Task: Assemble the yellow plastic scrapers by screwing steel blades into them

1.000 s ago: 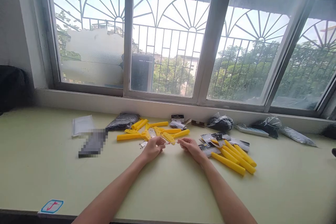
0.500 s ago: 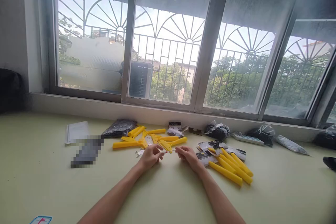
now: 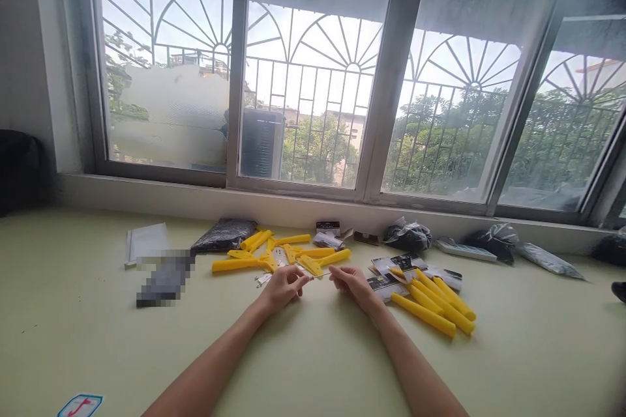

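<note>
Between my two hands runs a short, thin, pale stick (image 3: 320,275), too small to name more closely. My left hand (image 3: 283,289) pinches its left end, where a tiny reddish spot shows at the fingertips. The other end is pinched by the fingers of my right hand (image 3: 353,283). Just beyond the hands lie several yellow pieces with tube handles and flat triangular heads (image 3: 309,266), jumbled with small whitish parts. Right of my right hand, several yellow tube handles (image 3: 424,315) rest partly on printed cards (image 3: 386,287).
A black plastic-wrapped packet (image 3: 223,235) lies behind the yellow pieces. To the left are a clear flat sleeve (image 3: 147,244) and a pixelated dark object (image 3: 165,281). Bagged black items (image 3: 407,235) line the window sill's foot. A sticker (image 3: 81,405) is near the front edge.
The camera view has shifted slightly, so the table things sit a little further right. Both hands keep their pinch on the thin stick, with the fingers moved only slightly.
</note>
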### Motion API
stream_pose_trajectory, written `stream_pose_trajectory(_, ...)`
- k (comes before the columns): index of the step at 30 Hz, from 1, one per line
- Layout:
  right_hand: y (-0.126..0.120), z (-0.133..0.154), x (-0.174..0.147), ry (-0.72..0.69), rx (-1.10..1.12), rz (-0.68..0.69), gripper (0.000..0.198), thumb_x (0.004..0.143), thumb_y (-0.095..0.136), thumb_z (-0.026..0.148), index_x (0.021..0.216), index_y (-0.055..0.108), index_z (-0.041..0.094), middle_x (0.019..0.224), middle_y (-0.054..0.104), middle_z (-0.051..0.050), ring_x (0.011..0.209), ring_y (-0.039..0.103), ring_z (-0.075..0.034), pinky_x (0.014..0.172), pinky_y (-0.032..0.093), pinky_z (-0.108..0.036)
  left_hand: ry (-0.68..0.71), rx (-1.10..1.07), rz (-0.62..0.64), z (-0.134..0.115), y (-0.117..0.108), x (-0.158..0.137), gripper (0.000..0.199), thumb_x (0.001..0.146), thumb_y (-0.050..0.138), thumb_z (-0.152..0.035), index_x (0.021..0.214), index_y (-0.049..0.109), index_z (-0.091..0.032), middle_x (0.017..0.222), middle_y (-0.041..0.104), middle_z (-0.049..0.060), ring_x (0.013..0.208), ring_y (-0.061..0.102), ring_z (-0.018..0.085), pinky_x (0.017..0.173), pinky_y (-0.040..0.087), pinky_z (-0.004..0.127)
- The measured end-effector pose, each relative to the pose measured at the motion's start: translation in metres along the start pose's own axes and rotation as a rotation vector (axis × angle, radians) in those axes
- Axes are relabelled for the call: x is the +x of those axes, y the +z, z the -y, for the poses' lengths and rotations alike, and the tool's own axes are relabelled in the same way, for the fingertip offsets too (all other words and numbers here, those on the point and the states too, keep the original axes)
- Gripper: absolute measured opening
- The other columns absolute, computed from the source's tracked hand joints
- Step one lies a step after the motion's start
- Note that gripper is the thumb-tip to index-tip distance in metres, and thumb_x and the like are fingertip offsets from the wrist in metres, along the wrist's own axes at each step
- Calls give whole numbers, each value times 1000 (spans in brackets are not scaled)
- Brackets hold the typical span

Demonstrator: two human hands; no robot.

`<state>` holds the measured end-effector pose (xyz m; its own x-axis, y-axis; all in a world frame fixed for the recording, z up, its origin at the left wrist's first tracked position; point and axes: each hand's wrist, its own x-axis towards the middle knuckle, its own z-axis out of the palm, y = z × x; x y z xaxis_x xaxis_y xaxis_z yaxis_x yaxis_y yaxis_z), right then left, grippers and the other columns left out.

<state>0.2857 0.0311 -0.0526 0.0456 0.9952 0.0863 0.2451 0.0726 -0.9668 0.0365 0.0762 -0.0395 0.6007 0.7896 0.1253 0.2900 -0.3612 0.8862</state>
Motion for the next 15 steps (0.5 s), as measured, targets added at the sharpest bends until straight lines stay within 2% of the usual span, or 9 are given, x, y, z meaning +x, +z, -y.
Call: stream_pose_trajectory(15, 1, 7, -6, -13, -27, 24, 31, 102, 64, 39, 123, 64, 16, 121, 66, -8, 101, 68, -22, 86, 60, -41, 40, 80, 15, -7, 0, -5, 30, 100, 62, -40, 117, 65, -15, 109, 69, 7, 89, 69, 19, 79, 60, 37)
